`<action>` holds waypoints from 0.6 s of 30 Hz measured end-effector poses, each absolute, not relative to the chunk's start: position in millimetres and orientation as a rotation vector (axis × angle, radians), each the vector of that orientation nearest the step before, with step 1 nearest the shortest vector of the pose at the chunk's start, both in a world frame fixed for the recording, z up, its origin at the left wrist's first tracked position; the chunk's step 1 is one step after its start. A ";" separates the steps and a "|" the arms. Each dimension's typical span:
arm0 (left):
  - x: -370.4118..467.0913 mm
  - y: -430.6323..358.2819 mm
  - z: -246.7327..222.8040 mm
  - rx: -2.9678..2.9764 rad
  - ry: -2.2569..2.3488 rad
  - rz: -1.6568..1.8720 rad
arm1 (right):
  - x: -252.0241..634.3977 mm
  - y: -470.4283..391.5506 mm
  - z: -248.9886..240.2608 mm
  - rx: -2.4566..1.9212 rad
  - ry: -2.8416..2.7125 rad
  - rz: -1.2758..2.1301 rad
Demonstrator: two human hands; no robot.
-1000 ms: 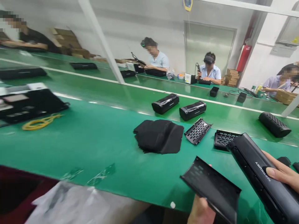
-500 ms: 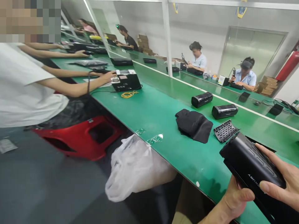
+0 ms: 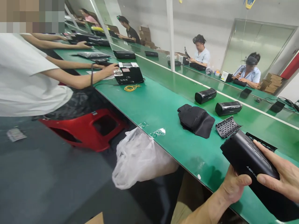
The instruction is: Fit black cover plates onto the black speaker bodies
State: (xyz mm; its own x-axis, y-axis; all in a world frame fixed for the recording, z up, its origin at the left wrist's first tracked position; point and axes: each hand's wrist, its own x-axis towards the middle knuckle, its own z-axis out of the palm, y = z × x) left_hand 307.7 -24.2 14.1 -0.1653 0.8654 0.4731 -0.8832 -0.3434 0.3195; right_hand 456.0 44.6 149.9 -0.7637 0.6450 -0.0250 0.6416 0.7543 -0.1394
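At the lower right I hold a long black plastic casing (image 3: 251, 158) with pale lettering and slots along its curved side. My left hand (image 3: 234, 185) grips it from below, thumb against the lettered face. My right hand (image 3: 280, 177) is closed over its far side, with fingers on the slotted top and thumb below. Just behind it lie a black perforated grille (image 3: 227, 127) and another slotted black strip (image 3: 261, 141), partly covered by the casing. Black cloth-like sheets (image 3: 196, 119) are piled to the left of the grille.
Two black cylindrical units (image 3: 205, 95) stand farther back on the green table (image 3: 161, 105). A white plastic bag (image 3: 137, 158) hangs at the near edge, beside a red stool (image 3: 93, 132). A co-worker's arm (image 3: 79, 77) reaches to a black-and-white box (image 3: 129, 74). Other people sit across the table.
The view has shifted slightly. The casing has turned a little in my hands, and the gap along its lower front no longer shows. Both hands keep their hold.
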 end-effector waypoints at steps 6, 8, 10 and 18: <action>296.1 -18.1 23.4 0.694 0.072 1.892 | 483.9 14.6 92.8 -0.802 -2.351 -0.010; 298.6 -12.8 25.6 0.686 0.103 1.893 | 475.3 8.9 75.7 -0.751 -2.170 -0.017; 296.9 -7.7 25.1 0.714 0.123 1.879 | 465.5 9.4 70.8 -0.724 -2.035 0.003; 192.0 -19.0 59.5 1.524 0.627 1.745 | 505.5 14.2 104.2 -0.871 -2.063 0.200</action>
